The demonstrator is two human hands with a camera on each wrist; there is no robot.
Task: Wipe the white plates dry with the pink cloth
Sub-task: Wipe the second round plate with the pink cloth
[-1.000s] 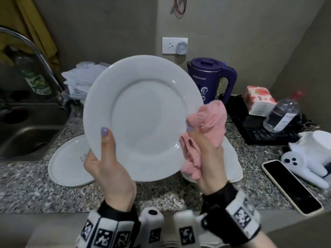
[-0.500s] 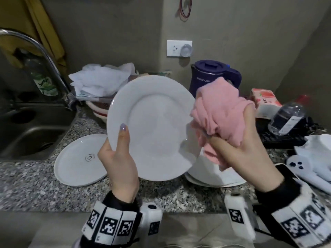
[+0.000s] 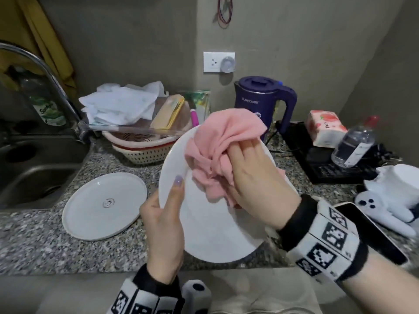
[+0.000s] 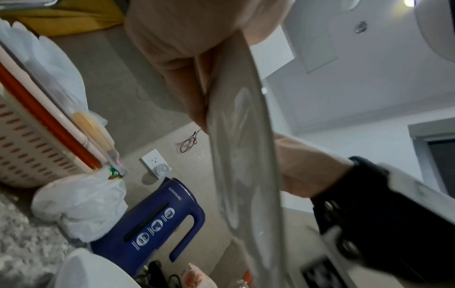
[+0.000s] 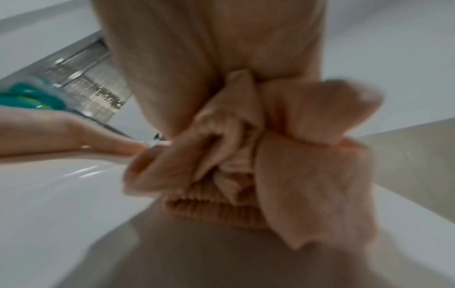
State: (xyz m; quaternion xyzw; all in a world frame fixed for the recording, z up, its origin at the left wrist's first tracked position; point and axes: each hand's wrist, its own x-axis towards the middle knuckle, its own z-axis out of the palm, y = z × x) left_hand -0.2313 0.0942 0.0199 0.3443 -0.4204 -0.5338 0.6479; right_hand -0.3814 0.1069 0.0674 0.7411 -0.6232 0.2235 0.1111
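White plate (image 3: 210, 225) is tilting above the counter (image 3: 40, 248) — our left hand (image 3: 164, 225) is gripping its rim, thumb on top. Our right hand (image 3: 256, 180), fingers curled round the bunched pink cloth (image 3: 217, 146), is pressing it on the face — next we should sweep outward, then turn the plate.

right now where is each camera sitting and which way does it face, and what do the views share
Head: looks forward and down at the counter; both hands show, left hand gripping the white plate, right hand pressing the pink cloth on it.
Left wrist: looks along the fingers, plate edge-on.
Right wrist: looks along the hand at the cloth.
Shared: head and left wrist both show the purple kettle.
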